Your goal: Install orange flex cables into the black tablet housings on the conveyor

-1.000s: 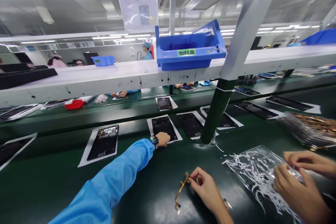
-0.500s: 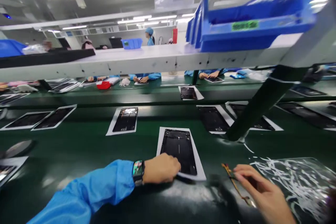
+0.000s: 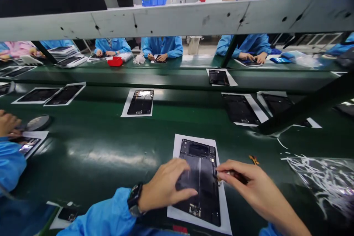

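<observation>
A black device panel (image 3: 199, 180) lies on a white sheet (image 3: 225, 217) on the green belt right in front of me. My left hand (image 3: 166, 186), with a watch on the wrist, rests on the panel's left side, fingers bent and pressing down. My right hand (image 3: 249, 186) pinches a thin orange flex cable (image 3: 253, 160), whose tip touches the panel's right edge. The cable's far end sticks out behind my fingers.
More black panels on white sheets (image 3: 140, 102) lie across the green belt (image 3: 105, 143). A clear sheet of white strips (image 3: 320, 177) lies at the right. A dark slanted post (image 3: 306, 108) crosses at right. A co-worker's hand (image 3: 8, 123) works at far left; others sit opposite.
My left hand pulled the panel on its sheet from the far belt towards me. My right hand brought the flex cable over to the panel's right edge. My view dropped lower.
</observation>
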### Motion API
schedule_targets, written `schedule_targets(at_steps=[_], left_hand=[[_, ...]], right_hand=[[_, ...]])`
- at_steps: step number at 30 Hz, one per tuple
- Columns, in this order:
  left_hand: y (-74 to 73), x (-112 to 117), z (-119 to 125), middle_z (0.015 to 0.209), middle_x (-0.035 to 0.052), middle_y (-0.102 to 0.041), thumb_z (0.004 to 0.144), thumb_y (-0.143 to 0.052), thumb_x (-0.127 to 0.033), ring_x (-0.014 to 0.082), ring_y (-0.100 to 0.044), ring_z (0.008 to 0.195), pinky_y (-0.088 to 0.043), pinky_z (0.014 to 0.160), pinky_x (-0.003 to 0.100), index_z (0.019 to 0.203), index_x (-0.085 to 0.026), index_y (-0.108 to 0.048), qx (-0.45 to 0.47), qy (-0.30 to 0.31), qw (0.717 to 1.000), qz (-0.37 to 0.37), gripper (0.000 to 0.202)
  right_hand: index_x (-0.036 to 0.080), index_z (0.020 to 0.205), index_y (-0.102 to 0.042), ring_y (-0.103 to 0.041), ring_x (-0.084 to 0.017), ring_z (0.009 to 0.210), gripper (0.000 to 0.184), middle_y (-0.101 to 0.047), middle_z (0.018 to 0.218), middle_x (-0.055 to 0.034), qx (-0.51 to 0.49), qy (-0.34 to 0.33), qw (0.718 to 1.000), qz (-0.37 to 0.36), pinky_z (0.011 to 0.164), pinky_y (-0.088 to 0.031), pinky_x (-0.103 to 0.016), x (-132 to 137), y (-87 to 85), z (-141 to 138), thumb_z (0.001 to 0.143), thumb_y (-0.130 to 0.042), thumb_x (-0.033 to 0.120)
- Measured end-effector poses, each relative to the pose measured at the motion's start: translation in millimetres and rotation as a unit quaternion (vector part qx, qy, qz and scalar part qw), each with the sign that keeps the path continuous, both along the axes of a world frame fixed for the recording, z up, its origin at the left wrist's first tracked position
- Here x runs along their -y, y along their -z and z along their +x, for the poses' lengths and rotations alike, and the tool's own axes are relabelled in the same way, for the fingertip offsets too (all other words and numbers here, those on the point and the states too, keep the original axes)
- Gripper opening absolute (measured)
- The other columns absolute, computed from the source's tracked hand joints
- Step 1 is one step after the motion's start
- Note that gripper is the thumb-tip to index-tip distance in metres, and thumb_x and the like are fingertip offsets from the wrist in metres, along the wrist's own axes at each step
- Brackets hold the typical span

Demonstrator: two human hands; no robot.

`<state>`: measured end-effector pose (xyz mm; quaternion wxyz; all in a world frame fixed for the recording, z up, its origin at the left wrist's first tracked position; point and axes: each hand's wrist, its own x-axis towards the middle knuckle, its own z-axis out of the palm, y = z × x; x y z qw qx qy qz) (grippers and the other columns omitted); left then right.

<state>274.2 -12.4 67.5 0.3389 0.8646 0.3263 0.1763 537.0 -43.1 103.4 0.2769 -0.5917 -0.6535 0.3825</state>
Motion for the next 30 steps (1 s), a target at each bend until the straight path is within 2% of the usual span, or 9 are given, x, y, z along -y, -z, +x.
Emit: schedule_targets(at_steps=[2,4,6,8,10,13,16,22,30], left_hand=[[0.4,-9.6,1.6,0.131,0.0114,-0.056,0.072,-0.079,-0.052,0.0249,-0.055,0.120,-0.044,0.103,0.037,0.133,-0.020,-0.045,0.057,-0.028,0.997,-0.036,0.077],[10.4,-11.0,7.5,0.126,0.0089,-0.060,0.067,-0.084,-0.048,0.0248,-0.056,0.119,-0.043,0.104,0.037,0.135,-0.021,-0.043,0.077,-0.020,0.994,-0.072,0.084],[23.7,-8.3,12.7,0.105,0.0028,-0.068,0.076,-0.078,-0.034,0.0212,-0.062,0.106,-0.047,0.097,0.034,0.130,-0.022,-0.047,0.070,-0.038,0.994,-0.078,0.064],[34.9,-6.4,13.3,0.090,0.0002,-0.068,0.085,-0.065,-0.020,0.0188,-0.063,0.093,-0.049,0.087,0.032,0.127,-0.022,-0.048,0.047,-0.071,0.996,-0.031,0.045],[42.2,-8.1,8.9,0.090,0.0025,-0.067,0.090,-0.053,-0.014,0.0191,-0.062,0.086,-0.048,0.082,0.033,0.124,-0.020,-0.050,0.014,-0.082,0.995,0.062,0.034],[49.0,-16.0,-0.9,0.091,0.0072,-0.066,0.093,-0.045,-0.010,0.0212,-0.062,0.084,-0.048,0.081,0.037,0.115,-0.015,-0.055,-0.030,-0.054,0.977,0.203,0.024],[54.8,-24.4,-5.7,0.084,0.0070,-0.065,0.094,-0.044,-0.010,0.0212,-0.062,0.079,-0.048,0.077,0.036,0.108,-0.013,-0.057,-0.066,-0.027,0.956,0.285,0.019],[65.6,-35.0,2.3,0.076,0.0038,-0.062,0.096,-0.044,-0.012,0.0195,-0.059,0.071,-0.044,0.064,0.034,0.100,-0.014,-0.058,-0.114,-0.010,0.936,0.333,0.015],[81.3,-39.7,9.3,0.078,0.0037,-0.060,0.097,-0.043,-0.013,0.0186,-0.058,0.073,-0.042,0.064,0.034,0.103,-0.013,-0.056,-0.102,-0.005,0.935,0.339,0.014]], right_hand=[[0.024,0.091,-0.074,-0.065,-0.022,0.078,0.027,-0.072,0.088,-0.0057,-0.006,-0.032,0.999,-0.015,0.069,-0.052,-0.031,-7.4,-1.8,-14.0,0.088,-0.058,0.046],[0.023,0.093,-0.073,-0.064,-0.021,0.076,0.027,-0.071,0.086,-0.0052,-0.010,-0.045,0.999,-0.024,0.067,-0.050,-0.030,-17.1,-2.5,-24.7,0.088,-0.057,0.044],[0.021,0.096,-0.072,-0.062,-0.019,0.069,0.028,-0.071,0.080,-0.0040,-0.018,-0.040,0.999,-0.028,0.061,-0.047,-0.029,-29.8,-1.0,-31.5,0.087,-0.058,0.043],[0.019,0.096,-0.071,-0.059,-0.017,0.063,0.028,-0.070,0.075,-0.0030,-0.025,-0.029,0.999,-0.025,0.057,-0.044,-0.027,-44.7,4.3,-34.8,0.085,-0.059,0.042],[0.017,0.091,-0.070,-0.059,-0.016,0.062,0.025,-0.070,0.073,-0.0027,-0.026,-0.025,0.999,-0.024,0.056,-0.042,-0.026,-60.2,14.1,-36.1,0.083,-0.061,0.040],[0.017,0.084,-0.069,-0.062,-0.016,0.066,0.019,-0.071,0.074,-0.0033,-0.027,-0.034,0.998,-0.035,0.061,-0.044,-0.026,-82.2,35.1,-38.3,0.081,-0.061,0.034],[0.016,0.079,-0.070,-0.062,-0.016,0.065,0.015,-0.069,0.070,-0.0029,-0.006,-0.040,0.998,-0.046,0.060,-0.044,-0.025,-101.7,57.0,-43.2,0.078,-0.061,0.027],[0.016,0.071,-0.071,-0.059,-0.014,0.064,0.008,-0.066,0.066,-0.0009,0.060,-0.039,0.996,-0.051,0.060,-0.040,-0.024,-131.6,85.5,-54.7,0.072,-0.062,0.015],[0.018,0.074,-0.068,-0.055,-0.011,0.059,0.008,-0.060,0.062,0.0044,0.137,-0.030,0.986,-0.086,0.054,-0.034,-0.022,-151.5,94.4,-58.1,0.069,-0.073,0.013]])
